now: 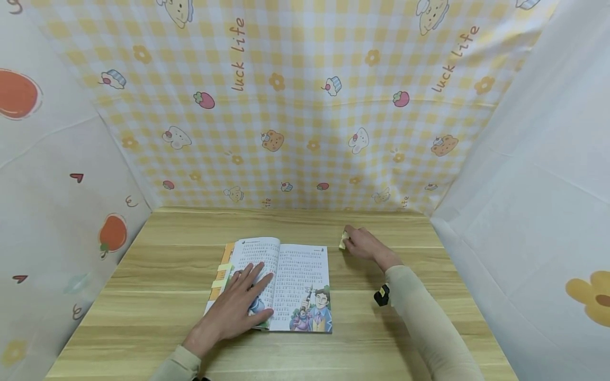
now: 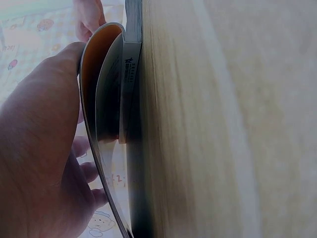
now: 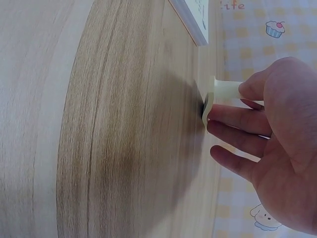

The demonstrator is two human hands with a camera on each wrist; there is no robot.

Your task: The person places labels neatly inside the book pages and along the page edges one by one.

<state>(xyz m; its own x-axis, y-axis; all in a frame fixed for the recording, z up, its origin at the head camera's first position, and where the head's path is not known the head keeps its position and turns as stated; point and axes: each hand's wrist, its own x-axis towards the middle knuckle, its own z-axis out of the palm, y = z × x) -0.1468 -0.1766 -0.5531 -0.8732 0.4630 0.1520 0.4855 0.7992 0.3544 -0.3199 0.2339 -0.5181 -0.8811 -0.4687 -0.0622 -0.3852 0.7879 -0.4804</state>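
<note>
An open book [image 1: 302, 264] lies on the wooden table, printed text on both pages and a coloured drawing at the lower right. My left hand [image 1: 238, 304] rests spread over the left page, fingers straight. In the left wrist view, the book's pages [image 2: 106, 64] bow up beside that hand. Farther right, past the book's upper right corner, my right hand [image 1: 364, 244] pinches a small pale yellow sticky note [image 1: 343, 239] between thumb and fingers. The right wrist view shows that sticky note [image 3: 228, 89] with a curled strip close to the tabletop.
Pale yellow tabs [image 1: 220, 284] stick out at the book's left edge, over an orange cover strip. A black wrist camera [image 1: 382, 295] sits by the right sleeve. Behind the table [image 1: 157, 275] hangs a yellow checked cloth [image 1: 295, 116]; white cloths hang at both sides.
</note>
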